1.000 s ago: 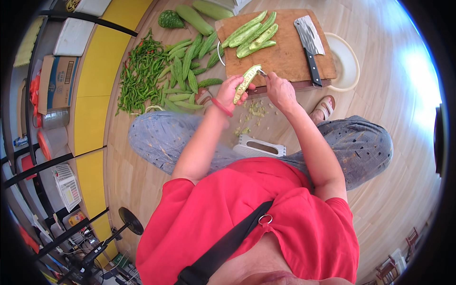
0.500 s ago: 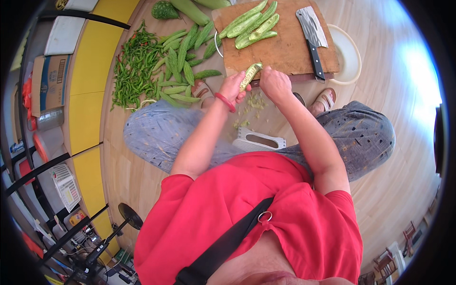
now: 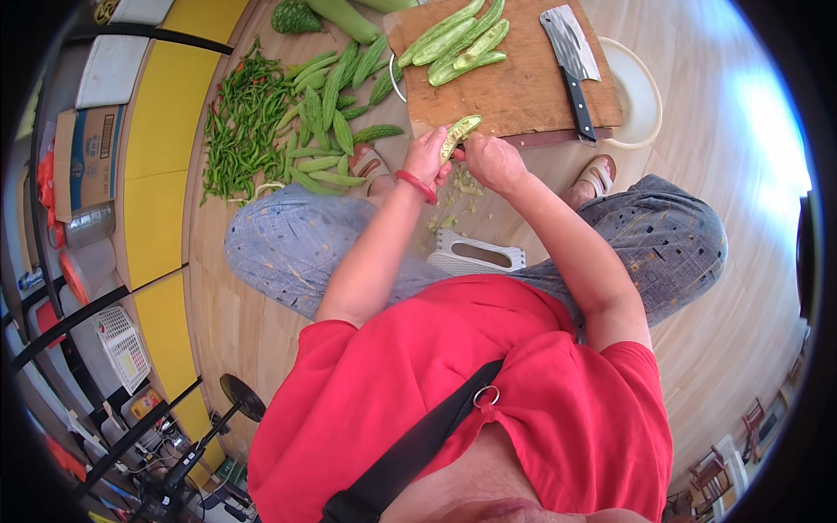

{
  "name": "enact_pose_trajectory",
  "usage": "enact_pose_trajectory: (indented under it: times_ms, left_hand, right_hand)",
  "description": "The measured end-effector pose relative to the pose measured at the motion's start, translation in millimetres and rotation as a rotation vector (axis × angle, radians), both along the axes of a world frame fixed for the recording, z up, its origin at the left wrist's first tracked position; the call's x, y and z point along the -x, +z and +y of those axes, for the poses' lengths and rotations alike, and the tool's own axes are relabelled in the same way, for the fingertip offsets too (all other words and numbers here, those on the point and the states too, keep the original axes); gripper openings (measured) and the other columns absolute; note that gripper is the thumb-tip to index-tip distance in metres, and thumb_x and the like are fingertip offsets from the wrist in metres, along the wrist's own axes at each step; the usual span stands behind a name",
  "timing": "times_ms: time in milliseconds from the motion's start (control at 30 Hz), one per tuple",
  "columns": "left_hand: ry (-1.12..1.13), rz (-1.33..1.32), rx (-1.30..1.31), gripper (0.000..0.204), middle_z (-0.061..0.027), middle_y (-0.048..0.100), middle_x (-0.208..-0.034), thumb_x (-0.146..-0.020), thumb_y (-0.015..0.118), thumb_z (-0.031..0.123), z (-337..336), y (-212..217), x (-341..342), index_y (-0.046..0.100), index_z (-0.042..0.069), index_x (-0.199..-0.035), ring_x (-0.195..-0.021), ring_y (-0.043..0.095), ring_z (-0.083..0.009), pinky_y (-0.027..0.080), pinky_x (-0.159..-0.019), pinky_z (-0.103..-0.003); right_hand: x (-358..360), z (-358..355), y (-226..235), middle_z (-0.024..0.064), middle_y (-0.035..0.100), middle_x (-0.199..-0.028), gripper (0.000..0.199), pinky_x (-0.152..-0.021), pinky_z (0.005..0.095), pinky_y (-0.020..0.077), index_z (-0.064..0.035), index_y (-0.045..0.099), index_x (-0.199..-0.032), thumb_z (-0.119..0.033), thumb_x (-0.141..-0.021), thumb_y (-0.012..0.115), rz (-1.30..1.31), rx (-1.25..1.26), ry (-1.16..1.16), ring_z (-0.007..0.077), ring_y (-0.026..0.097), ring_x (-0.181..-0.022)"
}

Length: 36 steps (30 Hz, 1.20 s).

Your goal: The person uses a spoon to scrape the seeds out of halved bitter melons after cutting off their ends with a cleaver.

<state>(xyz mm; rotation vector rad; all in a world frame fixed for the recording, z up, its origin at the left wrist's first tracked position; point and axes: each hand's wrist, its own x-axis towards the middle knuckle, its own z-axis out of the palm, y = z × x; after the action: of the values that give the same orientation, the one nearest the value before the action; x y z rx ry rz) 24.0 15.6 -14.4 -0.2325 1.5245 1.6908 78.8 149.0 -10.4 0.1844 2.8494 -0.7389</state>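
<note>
Head view showed the left hand [image 3: 423, 157] gripping a seedy gourd half [image 3: 462, 129] by the cutting board [image 3: 532, 100], the right hand [image 3: 494, 163] curled beside it (its hold hidden); seemingly cleaned halves [image 3: 471, 45] lay on the board, uncut gourds [image 3: 332, 94] left of it.

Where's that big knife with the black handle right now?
In the head view, the knife lies on the right side of the cutting board, between the cut green vegetables and the white basin.
</note>
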Motion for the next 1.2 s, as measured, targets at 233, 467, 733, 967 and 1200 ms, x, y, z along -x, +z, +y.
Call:
enact_pose_trajectory:
  times_ms: [233,467,733,967,1200]
  left_hand:
    - [0.054,-0.019,-0.012,0.032,-0.0057,0.053,-0.062,-0.092,0.039,0.029,3,-6,0,0.051,0.008,-0.114,-0.034,0.036,-0.0086,0.026,-0.028,-0.022]
    - [0.054,-0.023,-0.002,0.032,-0.0059,0.052,-0.061,-0.092,0.038,0.029,3,-8,-1,0.051,0.008,-0.113,-0.034,0.036,-0.0087,0.026,-0.028,-0.022]
    - [0.093,-0.025,0.05,0.031,-0.0061,0.052,-0.061,-0.091,0.039,0.029,6,-6,-2,0.051,0.01,-0.112,-0.034,0.036,-0.0092,0.026,-0.029,-0.022]
    - [0.054,-0.029,0.033,0.028,-0.0055,0.054,-0.065,-0.091,0.039,0.03,4,-4,-1,0.051,0.01,-0.106,-0.037,0.038,-0.0077,0.026,-0.032,-0.02]
    - [0.052,-0.016,0.042,0.03,-0.006,0.052,-0.062,-0.092,0.04,0.03,5,-3,-5,0.051,0.009,-0.109,-0.034,0.037,-0.0079,0.027,-0.029,-0.021]
  right_hand:
    - [-4,-8,1,0.0216,0.06,-0.068,0.032,-0.063,0.0431,0.0486,0.0002,0.054,-0.077,-0.03,-0.085,0.047,-0.003,0.039,-0.022,0.0341,0.062,-0.068]
    - [-7,-9,1,0.0205,0.06,-0.066,0.031,-0.063,0.0432,0.0486,0.0004,0.053,-0.076,-0.028,-0.085,0.045,0.016,0.016,0.0,0.0338,0.062,-0.067]
    - [-9,-8,2,0.0203,0.06,-0.065,0.027,-0.062,0.0426,0.0491,0.0001,0.053,-0.076,-0.023,-0.085,0.044,-0.002,-0.017,-0.003,0.0334,0.062,-0.066]
    - [9,18,2,0.0208,0.063,-0.077,0.021,-0.07,0.0401,0.0494,0.0001,0.055,-0.082,-0.013,-0.081,0.039,-0.104,-0.144,-0.215,0.033,0.063,-0.076]
    - [11,12,8,0.0198,0.063,-0.078,0.02,-0.068,0.0385,0.0501,-0.0002,0.055,-0.082,-0.012,-0.081,0.04,-0.099,-0.154,-0.175,0.0317,0.063,-0.077]
